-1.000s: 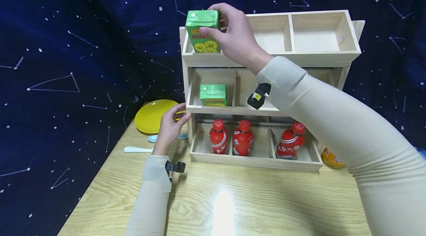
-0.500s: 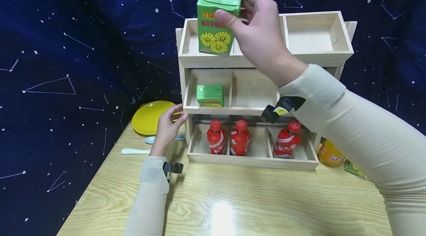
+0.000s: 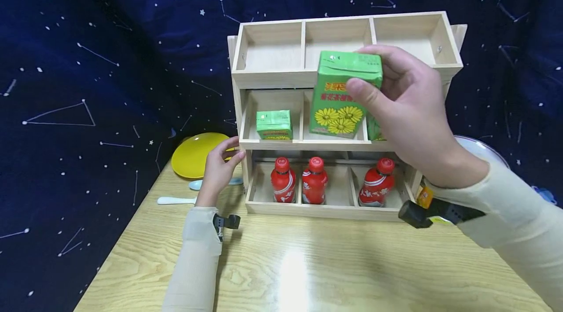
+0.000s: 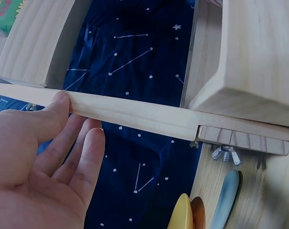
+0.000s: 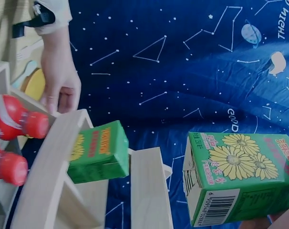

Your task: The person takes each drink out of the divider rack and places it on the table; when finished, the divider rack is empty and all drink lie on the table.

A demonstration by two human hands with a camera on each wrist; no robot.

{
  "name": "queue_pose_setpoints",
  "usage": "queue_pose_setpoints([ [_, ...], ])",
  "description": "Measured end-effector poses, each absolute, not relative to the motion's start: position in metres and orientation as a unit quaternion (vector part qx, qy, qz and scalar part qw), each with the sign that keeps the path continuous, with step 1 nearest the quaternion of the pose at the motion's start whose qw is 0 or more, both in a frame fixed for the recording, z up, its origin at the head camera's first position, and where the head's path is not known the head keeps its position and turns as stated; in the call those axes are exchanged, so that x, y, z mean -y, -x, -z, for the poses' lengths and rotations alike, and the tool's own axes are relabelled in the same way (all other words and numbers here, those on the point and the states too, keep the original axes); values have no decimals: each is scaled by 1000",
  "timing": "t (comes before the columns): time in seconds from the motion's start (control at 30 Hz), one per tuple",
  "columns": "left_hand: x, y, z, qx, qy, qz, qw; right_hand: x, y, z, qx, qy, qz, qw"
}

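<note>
My right hand (image 3: pixel 411 111) grips a green drink carton (image 3: pixel 336 116) with yellow flowers, thumb on its front, fingers behind. It is in front of the middle tier of a wooden three-tier shelf (image 3: pixel 281 78). In the right wrist view, the carton's barcode side shows. My left hand (image 3: pixel 218 170) pinches the shelf's left side post (image 4: pixel 135 114), thumb on its near face. A second green carton (image 3: pixel 274 124) sits in the middle tier's left compartment. Part of a third carton (image 3: pixel 375 129) shows behind my right hand, in the right compartment.
In the bottom tier stand red bottles (image 3: pixel 283 182), the rightmost one tilted. To the left lie a yellow plate (image 3: pixel 193 158), a pale blue spoon (image 3: pixel 195 185) and a white-handled utensil (image 3: pixel 175 200). Behind my right wrist are an orange item (image 3: pixel 424 197) and a white round rim (image 3: pixel 481 148).
My right hand has lifted the carton from the top tier's left compartment, then brought it right and down before the middle tier. The left hand stays at the post.
</note>
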State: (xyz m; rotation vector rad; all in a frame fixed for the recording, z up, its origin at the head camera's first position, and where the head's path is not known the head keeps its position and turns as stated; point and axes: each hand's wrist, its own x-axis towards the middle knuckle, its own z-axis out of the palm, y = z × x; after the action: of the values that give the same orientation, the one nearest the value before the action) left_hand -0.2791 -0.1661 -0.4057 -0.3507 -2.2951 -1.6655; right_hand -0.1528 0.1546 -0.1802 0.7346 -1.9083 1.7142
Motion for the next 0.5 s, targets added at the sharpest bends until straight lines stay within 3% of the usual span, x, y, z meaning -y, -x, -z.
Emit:
queue_pose_setpoints([
  [0.3, 166, 273, 403, 798, 112, 578, 130, -202, 114, 233, 684, -258, -655, 188],
  [0.5, 167, 276, 407, 799, 108, 577, 130, -231, 90, 275, 707, -204, -655, 170],
])
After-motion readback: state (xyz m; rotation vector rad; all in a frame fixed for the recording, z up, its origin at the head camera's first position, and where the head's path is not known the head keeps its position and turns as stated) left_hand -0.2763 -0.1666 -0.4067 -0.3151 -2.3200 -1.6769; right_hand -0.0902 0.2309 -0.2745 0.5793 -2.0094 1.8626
